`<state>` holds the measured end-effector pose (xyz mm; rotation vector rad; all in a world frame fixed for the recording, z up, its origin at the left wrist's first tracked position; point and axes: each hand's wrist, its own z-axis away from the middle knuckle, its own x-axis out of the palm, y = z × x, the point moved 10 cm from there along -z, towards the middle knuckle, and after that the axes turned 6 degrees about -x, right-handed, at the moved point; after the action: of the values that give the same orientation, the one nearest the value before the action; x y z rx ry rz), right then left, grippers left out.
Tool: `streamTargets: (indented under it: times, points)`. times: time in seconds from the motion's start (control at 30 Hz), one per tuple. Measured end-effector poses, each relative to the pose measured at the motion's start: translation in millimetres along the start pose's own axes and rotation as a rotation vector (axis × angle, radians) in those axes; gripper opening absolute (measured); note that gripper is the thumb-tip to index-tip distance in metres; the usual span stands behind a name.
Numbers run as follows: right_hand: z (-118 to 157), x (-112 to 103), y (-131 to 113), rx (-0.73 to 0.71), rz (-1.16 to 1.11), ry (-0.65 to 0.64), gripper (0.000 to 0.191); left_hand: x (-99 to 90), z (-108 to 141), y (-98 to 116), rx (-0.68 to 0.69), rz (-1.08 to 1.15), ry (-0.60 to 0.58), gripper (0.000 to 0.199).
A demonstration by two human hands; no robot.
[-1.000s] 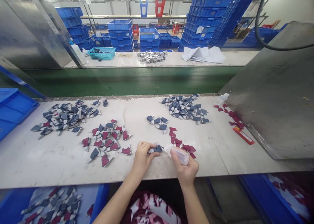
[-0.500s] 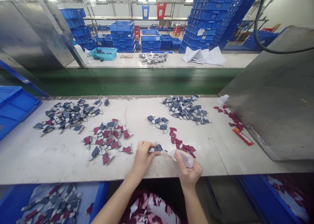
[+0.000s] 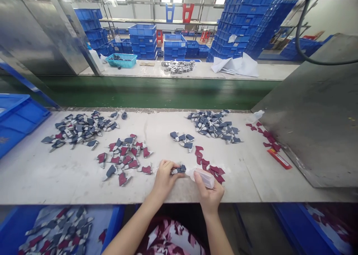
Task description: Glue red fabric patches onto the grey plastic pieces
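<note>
A person's left hand [image 3: 167, 178] pinches a small navy-and-white piece [image 3: 179, 169] in a narrow grip, the piece held between thumb and fingertips over a white table [image 3: 56, 182]. The right hand [image 3: 209, 195] closes in a full grip around a translucent plastic squeeze bottle [image 3: 204, 178], its narrow tip pointing left, just beside the piece. Loose parts lie in heaps across the table: maroon-and-navy pieces [image 3: 123, 158] left of the hands, a grey-and-navy heap [image 3: 79, 127] further left, a navy heap [image 3: 214, 126] straight ahead, and maroon scraps [image 3: 208, 165] just beyond the bottle. A blue crate [image 3: 117, 214] below the table's near edge holds more pieces [image 3: 60, 229].
</note>
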<state>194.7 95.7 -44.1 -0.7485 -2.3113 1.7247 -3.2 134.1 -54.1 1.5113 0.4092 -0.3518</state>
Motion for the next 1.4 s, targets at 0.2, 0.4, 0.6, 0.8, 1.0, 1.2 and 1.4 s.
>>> streamTargets:
  times: [0.2, 0.4, 0.6, 0.8, 1.0, 1.2, 1.4]
  points:
    - [-0.2, 4.3, 1.7, -0.001, -0.022, -0.034, 0.032, -0.5, 0.3, 0.8, 0.019, -0.001, -0.006, 0.017]
    - [-1.9, 4.7, -0.9, 0.006, -0.043, -0.063, 0.031, -0.7, 0.6, 1.1, 0.022, -0.003, -0.006, 0.016]
    - [-7.2, -2.7, 1.0, 0.054, -0.048, -0.042, 0.036, -0.5, 1.1, 2.1, 0.026, -0.007, -0.01, 0.016]
    - [-13.5, -16.9, 5.1, 0.04, -0.012, 0.017, 0.036, -0.7, 0.9, 1.5, 0.025, 0.002, -0.013, 0.016]
    - [-11.0, -27.4, 7.5, 0.033, -0.009, 0.075, 0.037, -1.1, 0.8, 0.4, 0.021, 0.019, -0.012, 0.014]
    - [-33.6, -73.6, 30.0, 0.119, -0.109, 0.318, 0.044, -1.7, 0.5, 1.5, 0.035, 0.021, -0.012, 0.012]
    - [-82.0, -106.7, 46.1, 0.027, -0.12, 0.354, 0.06, -2.9, 0.4, 3.7, 0.062, 0.006, -0.01, 0.011]
